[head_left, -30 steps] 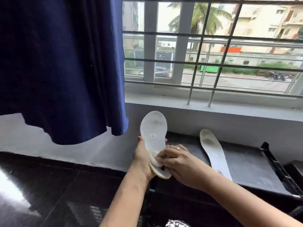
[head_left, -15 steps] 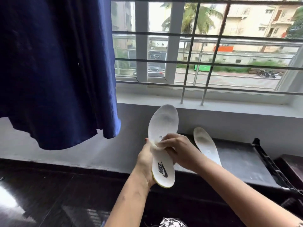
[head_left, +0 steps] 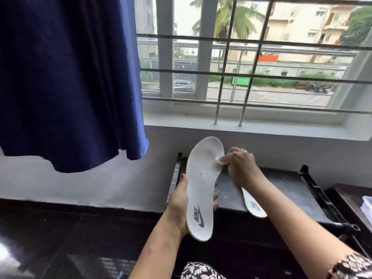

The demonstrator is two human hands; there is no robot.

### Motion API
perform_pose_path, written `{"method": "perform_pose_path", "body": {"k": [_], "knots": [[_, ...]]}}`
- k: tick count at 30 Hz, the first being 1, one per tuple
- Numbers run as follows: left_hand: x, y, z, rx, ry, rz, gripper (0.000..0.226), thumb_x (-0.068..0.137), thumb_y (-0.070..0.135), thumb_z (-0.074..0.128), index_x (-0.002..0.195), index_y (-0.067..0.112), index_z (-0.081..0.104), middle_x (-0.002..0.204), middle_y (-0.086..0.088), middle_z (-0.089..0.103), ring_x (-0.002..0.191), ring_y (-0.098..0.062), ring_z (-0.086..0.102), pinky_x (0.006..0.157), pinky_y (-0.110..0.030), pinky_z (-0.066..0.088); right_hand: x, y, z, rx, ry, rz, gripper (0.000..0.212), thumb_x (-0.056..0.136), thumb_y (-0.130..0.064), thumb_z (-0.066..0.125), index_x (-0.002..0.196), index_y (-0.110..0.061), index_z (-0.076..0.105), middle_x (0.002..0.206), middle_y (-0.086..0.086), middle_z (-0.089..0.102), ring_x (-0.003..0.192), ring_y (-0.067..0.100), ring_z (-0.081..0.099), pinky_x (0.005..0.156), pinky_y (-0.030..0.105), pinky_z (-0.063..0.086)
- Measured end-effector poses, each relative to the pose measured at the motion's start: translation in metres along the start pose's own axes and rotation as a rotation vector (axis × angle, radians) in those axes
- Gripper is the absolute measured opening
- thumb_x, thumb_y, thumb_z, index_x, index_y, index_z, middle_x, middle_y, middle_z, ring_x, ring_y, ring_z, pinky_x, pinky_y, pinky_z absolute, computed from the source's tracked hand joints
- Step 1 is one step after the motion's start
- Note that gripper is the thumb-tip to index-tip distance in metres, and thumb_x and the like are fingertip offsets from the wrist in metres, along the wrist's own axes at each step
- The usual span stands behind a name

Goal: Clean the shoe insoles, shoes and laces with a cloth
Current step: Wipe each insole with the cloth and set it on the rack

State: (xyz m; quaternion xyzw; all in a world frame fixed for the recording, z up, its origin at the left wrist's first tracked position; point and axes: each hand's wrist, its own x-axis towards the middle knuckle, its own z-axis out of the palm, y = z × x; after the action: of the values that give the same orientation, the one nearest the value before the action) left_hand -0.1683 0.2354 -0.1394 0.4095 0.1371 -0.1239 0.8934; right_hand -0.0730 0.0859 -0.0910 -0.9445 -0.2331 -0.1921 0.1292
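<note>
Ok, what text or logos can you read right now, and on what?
"NIKE", with a swoosh under it: heel end of the held insole.
Small printed mark at that insole's middle: too small to read.
Logo on the second insole: too blurred to read.

Held insole stands left of second insole lying on the rack.

**Occluded and Unresolved Items**

The toe end of the second insole is hidden behind the right hand and forearm. That hand encloses most of the cloth. The small centre print on the held insole is illegible. This insole covers the palm of the left hand. The right edge cuts off the white container.
</note>
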Motion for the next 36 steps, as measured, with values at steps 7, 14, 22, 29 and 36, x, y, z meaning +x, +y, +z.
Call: {"method": "perform_pose_path", "body": {"k": [7, 14, 22, 29, 36], "knots": [[0.004, -0.005, 0.007, -0.077, -0.114, 0.016, 0.062, 0.095, 0.053, 0.028, 0.097, 0.011, 0.073, 0.089, -0.012, 0.071, 0.072, -0.024, 0.064, 0.070, -0.038, 0.047, -0.026, -0.040, -0.005, 0.201, -0.057, -0.221, 0.028, 0.087, -0.014, 0.056, 0.100, -0.033, 0.072, 0.101, -0.011, 0.067, 0.098, 0.011, 0.061, 0.093, 0.040, 0.032], [0.003, -0.020, -0.001, -0.115, -0.169, -0.004, 0.070, 0.093, 0.061, 0.027, 0.115, 0.008, 0.067, 0.103, -0.014, 0.070, 0.088, -0.027, 0.066, 0.080, -0.042, 0.051, -0.013, -0.015, 0.003, 0.391, 0.066, 0.112, 0.030, 0.082, -0.001, 0.056, 0.099, -0.016, 0.074, 0.094, 0.006, 0.067, 0.094, 0.024, 0.059, 0.080, 0.024, 0.038], [0.007, -0.011, 0.006, -0.304, -0.141, 0.180, 0.066, 0.083, 0.064, 0.038, 0.097, 0.011, 0.075, 0.092, -0.017, 0.070, 0.082, -0.032, 0.067, 0.077, -0.041, 0.054, -0.035, -0.039, 0.016, 0.631, -0.014, -0.182, 0.032, 0.073, 0.012, 0.062, 0.091, -0.011, 0.076, 0.087, -0.005, 0.065, 0.076, -0.010, 0.056, 0.069, 0.003, 0.037], [0.014, -0.011, -0.003, -0.373, -0.095, 0.193, 0.070, 0.083, 0.066, 0.037, 0.113, 0.010, 0.066, 0.097, -0.018, 0.067, 0.085, -0.033, 0.065, 0.084, -0.043, 0.048, -0.047, -0.049, 0.015, 0.538, -0.195, -0.362, 0.031, 0.078, 0.004, 0.061, 0.092, -0.019, 0.076, 0.092, -0.001, 0.068, 0.083, 0.013, 0.063, 0.076, 0.016, 0.045], [0.015, -0.021, 0.015, -0.255, -0.069, 0.155, 0.069, 0.092, 0.061, 0.025, 0.119, 0.009, 0.062, 0.103, -0.017, 0.066, 0.086, -0.032, 0.062, 0.073, -0.041, 0.050, -0.003, -0.042, 0.001, -0.232, 0.053, 0.078, 0.035, 0.074, 0.003, 0.048, 0.090, -0.020, 0.069, 0.091, 0.000, 0.061, 0.092, 0.025, 0.059, 0.074, 0.034, 0.022]]}}
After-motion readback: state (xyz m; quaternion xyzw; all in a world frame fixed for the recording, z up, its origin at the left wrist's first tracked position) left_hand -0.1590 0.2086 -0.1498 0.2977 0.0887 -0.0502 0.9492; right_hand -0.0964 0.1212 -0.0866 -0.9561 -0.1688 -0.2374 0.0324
